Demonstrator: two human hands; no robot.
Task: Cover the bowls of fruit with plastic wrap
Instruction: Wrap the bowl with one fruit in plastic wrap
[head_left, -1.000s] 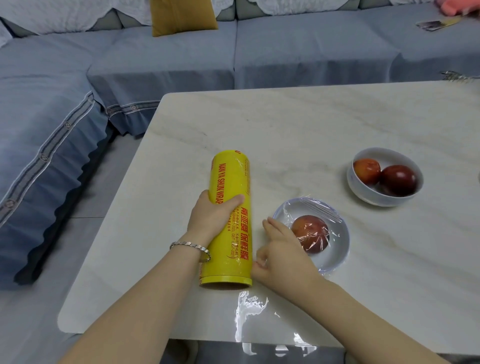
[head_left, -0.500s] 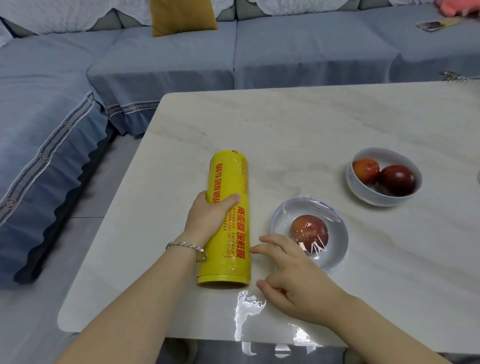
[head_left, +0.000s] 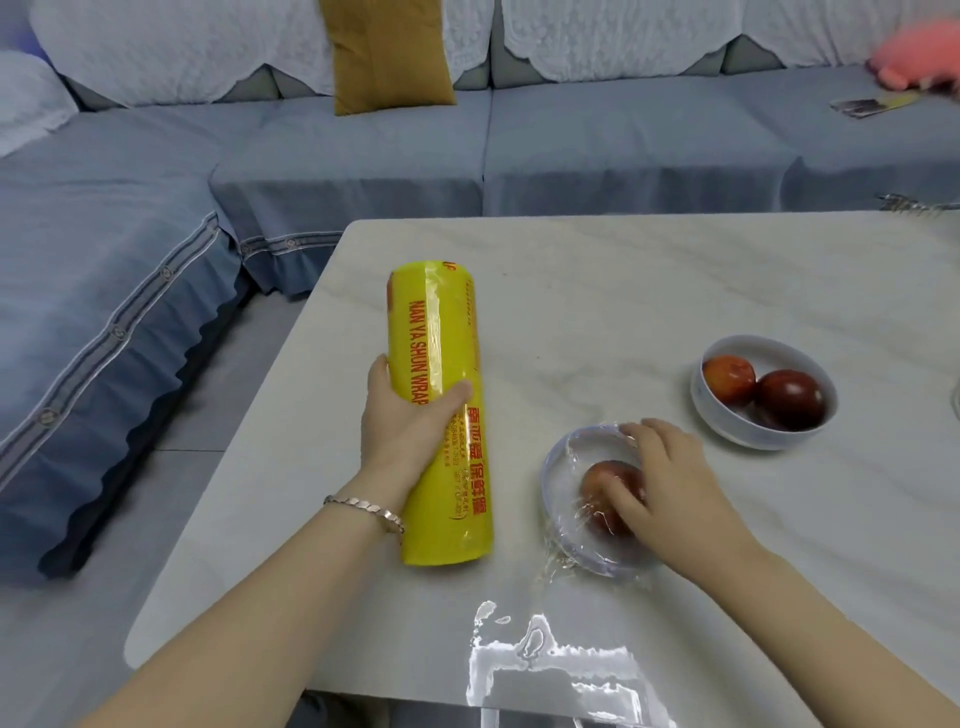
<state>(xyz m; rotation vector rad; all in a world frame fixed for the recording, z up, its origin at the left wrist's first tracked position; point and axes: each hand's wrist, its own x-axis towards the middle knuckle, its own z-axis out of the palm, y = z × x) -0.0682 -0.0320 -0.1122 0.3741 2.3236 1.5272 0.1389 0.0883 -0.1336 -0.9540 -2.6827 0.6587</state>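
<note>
While pressing flimsy, clingy plastic film (head_left: 558, 564) onto the near bowl (head_left: 548, 478) with relaxed, flat fingers (head_left: 639, 431) of the right hand (head_left: 670, 488), go lightly: likely to tear or bunch. Leftward, gripping the yellow wrap roll (head_left: 441, 415) at mid-length with the curled left hand (head_left: 400, 421); stiff, light, apt to roll across the counter (head_left: 623, 291). Beyond, still to cover: the open bowl (head_left: 727, 431) of red fruit.

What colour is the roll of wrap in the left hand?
Yellow with red lettering; the roll shows in the head view, gripped by the left hand.
</note>
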